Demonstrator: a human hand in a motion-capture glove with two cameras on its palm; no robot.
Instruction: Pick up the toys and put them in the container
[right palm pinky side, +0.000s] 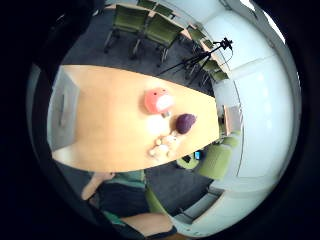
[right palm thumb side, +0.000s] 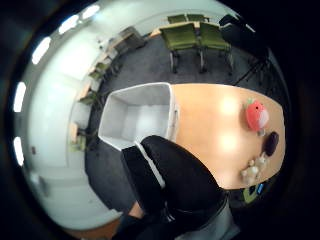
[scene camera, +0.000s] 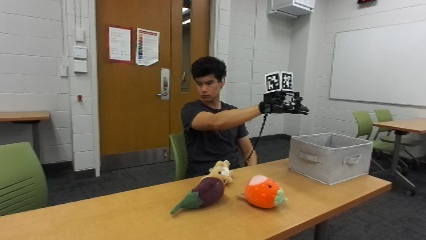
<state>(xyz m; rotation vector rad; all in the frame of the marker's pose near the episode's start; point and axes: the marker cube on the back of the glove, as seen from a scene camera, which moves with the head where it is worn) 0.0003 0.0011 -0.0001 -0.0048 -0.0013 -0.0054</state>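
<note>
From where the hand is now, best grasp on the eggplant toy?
Probably come down from above and wrap the eggplant toy across its fat purple body. It lies on its side on the table, green stem end toward the camera. The cream plush sits right behind it. The gloved right hand is raised high, holding nothing.

The eggplant toy hides most of the cream plush toy. The gloved hand shows no distinct fingers

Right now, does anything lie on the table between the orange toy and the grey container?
No. In the outside view the table is bare between the orange toy and the grey container.
</note>
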